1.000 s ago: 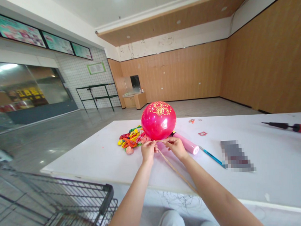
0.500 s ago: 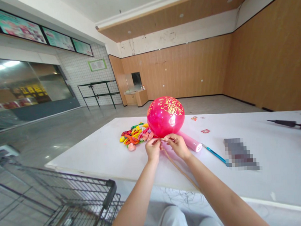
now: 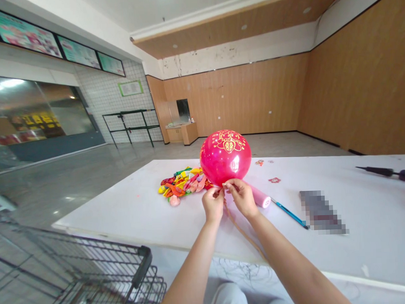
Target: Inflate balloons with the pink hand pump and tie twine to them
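Note:
A blown-up pink-red balloon (image 3: 225, 156) with a gold print stands above the white table (image 3: 141, 207). My left hand (image 3: 213, 204) and my right hand (image 3: 242, 196) meet at its neck, both with fingers pinched closed there. A thin tan string (image 3: 241, 231) runs from under my hands back toward my body. The knot itself is hidden by my fingers.
A heap of limp coloured balloons (image 3: 182, 183) lies left of my hands. A pink cylinder (image 3: 260, 197), a blue pen (image 3: 291, 214), a blurred flat object (image 3: 320, 211) and a black-and-red hand pump (image 3: 389, 172) lie to the right. A wire shopping cart (image 3: 87, 280) stands at lower left.
The balloon and both hands have drifted to the right and the hands have drawn closer together at the neck; the gold print has turned more toward me.

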Motion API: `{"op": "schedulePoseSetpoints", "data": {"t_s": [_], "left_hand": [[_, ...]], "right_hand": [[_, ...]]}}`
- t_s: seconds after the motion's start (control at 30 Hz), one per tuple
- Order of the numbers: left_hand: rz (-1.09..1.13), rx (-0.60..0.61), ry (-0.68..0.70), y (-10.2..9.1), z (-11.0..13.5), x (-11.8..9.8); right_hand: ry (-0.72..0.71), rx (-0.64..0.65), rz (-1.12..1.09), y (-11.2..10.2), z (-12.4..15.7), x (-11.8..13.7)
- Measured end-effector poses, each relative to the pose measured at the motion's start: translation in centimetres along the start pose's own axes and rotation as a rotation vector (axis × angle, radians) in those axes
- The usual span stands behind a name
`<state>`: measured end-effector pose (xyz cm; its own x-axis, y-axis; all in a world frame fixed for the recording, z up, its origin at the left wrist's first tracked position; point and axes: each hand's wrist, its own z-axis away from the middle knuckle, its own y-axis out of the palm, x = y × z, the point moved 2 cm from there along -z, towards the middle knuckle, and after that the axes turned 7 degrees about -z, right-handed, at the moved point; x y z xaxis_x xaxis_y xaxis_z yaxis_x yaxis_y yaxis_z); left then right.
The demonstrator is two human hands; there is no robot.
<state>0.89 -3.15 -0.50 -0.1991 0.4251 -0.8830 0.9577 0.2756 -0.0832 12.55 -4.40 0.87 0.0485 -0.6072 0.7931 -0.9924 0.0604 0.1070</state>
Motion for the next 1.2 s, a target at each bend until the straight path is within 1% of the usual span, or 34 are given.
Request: {"op": "schedulePoseSetpoints", "data": {"t_s": [0.13, 0.27, 0.4, 0.57, 0.73, 0.87, 1.03, 1.1, 1.2], "left_hand": [[-0.089, 0.001, 0.081, 0.1, 0.3, 0.5], [-0.12, 0.003, 0.103, 0.0, 0.3, 0.4], [-0.105, 0.005, 0.104, -0.2, 0.6, 0.1], [-0.105, 0.02, 0.132, -0.2, 0.8, 0.1], [-0.07, 0.003, 0.089, -0.2, 0.7, 0.5], [-0.045, -0.018, 0.061, -0.2, 0.6, 0.6], [-0.004, -0.044, -0.033, -0.2, 0.5, 1.0], [-0.011, -0.042, -0.047, -0.1, 0.4, 1.1], [-0.041, -0.054, -0.031, 0.0, 0.4, 1.3]], "right_hand": [[-0.058, -0.035, 0.112, -0.4, 0.0, 0.7], [-0.096, -0.031, 0.174, -0.6, 0.1, 1.2], [0.009, 0.015, 0.105, -0.6, 0.1, 0.6], [0.102, 0.008, -0.002, -0.4, 0.1, 0.2], [0.191, -0.025, -0.082, -0.1, 0.1, 0.8], [0.226, -0.016, -0.138, 0.0, 0.0, 0.8], [0.164, -0.031, -0.073, -0.1, -0.4, 0.4], [0.14, -0.026, -0.06, -0.1, -0.9, 0.5], [0.132, 0.066, -0.036, 0.3, -1.9, 1.3]]}}
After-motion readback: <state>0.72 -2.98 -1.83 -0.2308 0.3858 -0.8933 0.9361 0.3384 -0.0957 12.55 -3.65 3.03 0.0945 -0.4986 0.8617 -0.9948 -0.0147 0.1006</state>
